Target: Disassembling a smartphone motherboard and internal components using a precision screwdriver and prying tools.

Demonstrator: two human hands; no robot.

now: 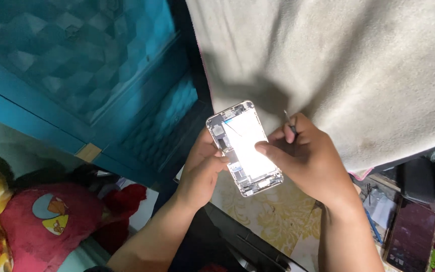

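Note:
An opened phone (243, 146) with its back off shows a pale battery and small metal parts inside a silver frame. My left hand (202, 168) grips its left edge, thumb laid over the lower inside. My right hand (305, 153) holds a thin metal tool (289, 121) between its fingers, and its index fingertip rests on the battery at the phone's right edge. The tool's tip sticks up above the fingers, away from the phone.
A beige cloth (338, 65) hangs behind the hands. A teal patterned cabinet (86, 65) stands at left. Red and yellow plush toys (46, 216) lie at lower left. Another dark phone (411, 236) and small items lie at lower right on a floral surface (273, 211).

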